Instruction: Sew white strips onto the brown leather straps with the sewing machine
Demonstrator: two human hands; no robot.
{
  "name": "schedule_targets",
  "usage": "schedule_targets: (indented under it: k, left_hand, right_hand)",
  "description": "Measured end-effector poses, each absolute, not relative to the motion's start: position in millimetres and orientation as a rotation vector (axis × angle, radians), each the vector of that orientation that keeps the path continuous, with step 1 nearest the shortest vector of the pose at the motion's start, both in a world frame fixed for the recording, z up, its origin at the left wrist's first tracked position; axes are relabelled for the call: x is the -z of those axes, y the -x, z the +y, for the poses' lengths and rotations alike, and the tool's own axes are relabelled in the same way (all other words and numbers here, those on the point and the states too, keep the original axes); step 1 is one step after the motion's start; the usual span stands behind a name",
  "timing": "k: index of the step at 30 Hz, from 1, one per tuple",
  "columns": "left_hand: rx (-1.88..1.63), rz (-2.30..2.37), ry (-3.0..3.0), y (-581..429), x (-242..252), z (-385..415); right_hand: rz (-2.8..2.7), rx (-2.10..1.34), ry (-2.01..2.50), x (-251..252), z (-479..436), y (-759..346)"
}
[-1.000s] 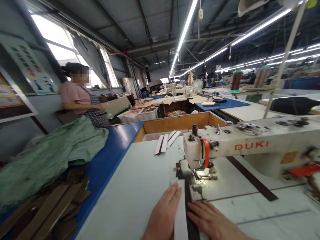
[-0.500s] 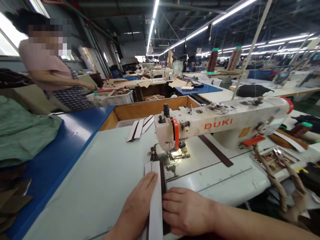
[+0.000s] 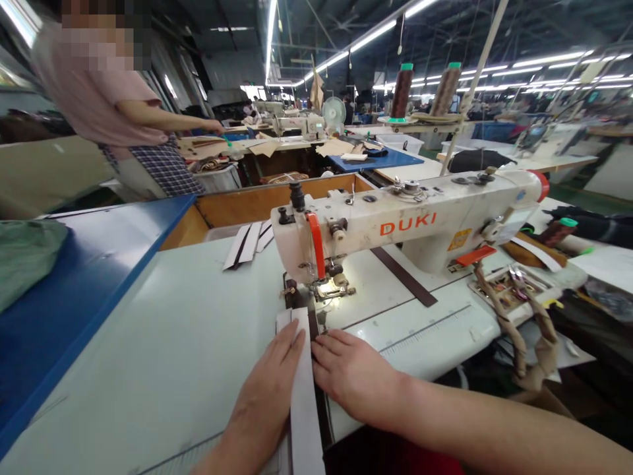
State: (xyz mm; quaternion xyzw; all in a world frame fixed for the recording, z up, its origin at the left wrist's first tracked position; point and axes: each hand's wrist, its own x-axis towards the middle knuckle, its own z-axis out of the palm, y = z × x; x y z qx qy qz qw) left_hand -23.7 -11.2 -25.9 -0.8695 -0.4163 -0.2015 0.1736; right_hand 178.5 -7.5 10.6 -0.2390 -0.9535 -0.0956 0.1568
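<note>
A long white strip point(image 3: 302, 389) lies lengthwise in front of the sewing machine, with a dark brown strip point(image 3: 321, 409) along its right side. My left hand point(image 3: 264, 389) rests on the white strip's left side, fingers together and pressed onto it. The fingers of my right hand point(image 3: 353, 369) are curled at the brown strip's right edge; their tips partly hide it. Just beyond my fingertips is the sewing machine's lit presser foot point(image 3: 330, 289). A dark guide piece with a brass-coloured screw point(image 3: 289, 290) sits left of the foot.
White strips with dark edges point(image 3: 244, 244) lie at the table's back left. Another brown strip point(image 3: 405, 277) lies under the machine arm point(image 3: 410, 224). A tool tray point(image 3: 514, 290) stands at right. Beyond the blue table point(image 3: 109, 264), a person point(image 3: 113, 112) stands.
My view has shifted, so the machine appears farther left. My right hand has moved forward along the brown strip, closer to the presser foot. The person's arm at back left is now raised and extended.
</note>
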Motion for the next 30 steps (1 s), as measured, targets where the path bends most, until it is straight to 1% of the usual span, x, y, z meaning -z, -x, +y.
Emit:
schedule_targets:
  k: [7, 10, 19, 24, 30]
  left_hand:
    - [0.318, -1.074, 2.554, 9, 14, -9]
    - [0.266, -1.055, 2.571, 6, 7, -5]
    - [0.247, -1.037, 2.545, 6, 10, 0]
    - [0.337, -1.004, 2.473, 10, 21, 2]
    - [0.323, -0.972, 2.489, 12, 21, 4]
  right_hand:
    - [-2.768, 0.14, 0.695, -8, -9, -194]
    - [-2.767, 0.083, 0.682, -8, -9, -196]
    - [-2.755, -0.052, 0.667, -5, -8, -199]
    - [-2.746, -0.067, 0.663, -2, -6, -199]
    - [-2.723, -0.076, 0.659, -3, -6, -199]
